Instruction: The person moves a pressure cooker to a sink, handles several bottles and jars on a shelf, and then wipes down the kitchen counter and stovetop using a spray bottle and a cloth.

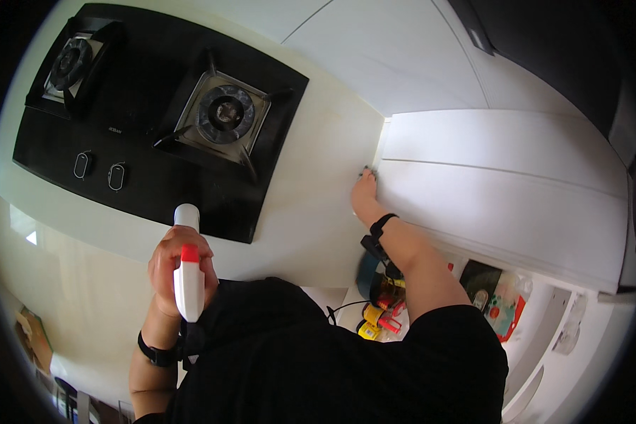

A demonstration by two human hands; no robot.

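Observation:
My left hand (162, 267) grips a white spray bottle (190, 289) with a red nozzle tip, in front of the cooktop's near edge. The bottle's lower body is partly hidden by my fingers. At the far right of the pale countertop (318, 196), my right hand (364, 193) presses a small grey-green cloth (369, 170) into the edge where the counter meets a white panel (487, 185). Most of the cloth is covered by my fingers. The black gas cooktop (143, 106) lies between and beyond my hands.
Two burners, the nearer one (226, 112) with raised pan supports, stand on the cooktop. Below my right arm, a shelf space holds yellow-and-red containers (372, 315), a dark round vessel (368, 275) and packets (503, 307). A cardboard box (34, 339) sits at the lower left.

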